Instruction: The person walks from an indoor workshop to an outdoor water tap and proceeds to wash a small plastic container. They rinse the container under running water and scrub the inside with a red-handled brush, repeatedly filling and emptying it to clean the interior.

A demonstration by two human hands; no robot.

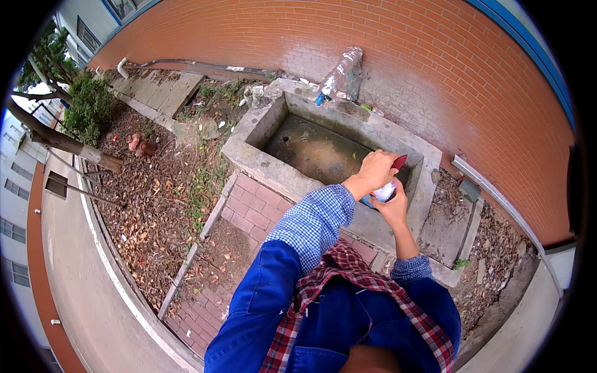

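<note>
Over the right end of the concrete basin (273, 171), my two hands are close together. My left hand (377, 168) is closed, with a dark red piece (400, 161) showing at its fingertips; its kind I cannot make out. Just below, my right hand (394, 206) wraps round a small white container with purple and blue markings (384, 191). Fingers cover much of the container. The left hand is right above the container's upper end; whether it touches is hidden.
A foil-wrapped pipe with a blue tap (321, 99) stands at the basin's far edge, before a brick wall (423, 56). Murky shallow water (317, 149) covers the basin floor. Brick paving (252, 202) and leaf-strewn soil (155, 186) lie left. A tree trunk (68, 144) leans farther off.
</note>
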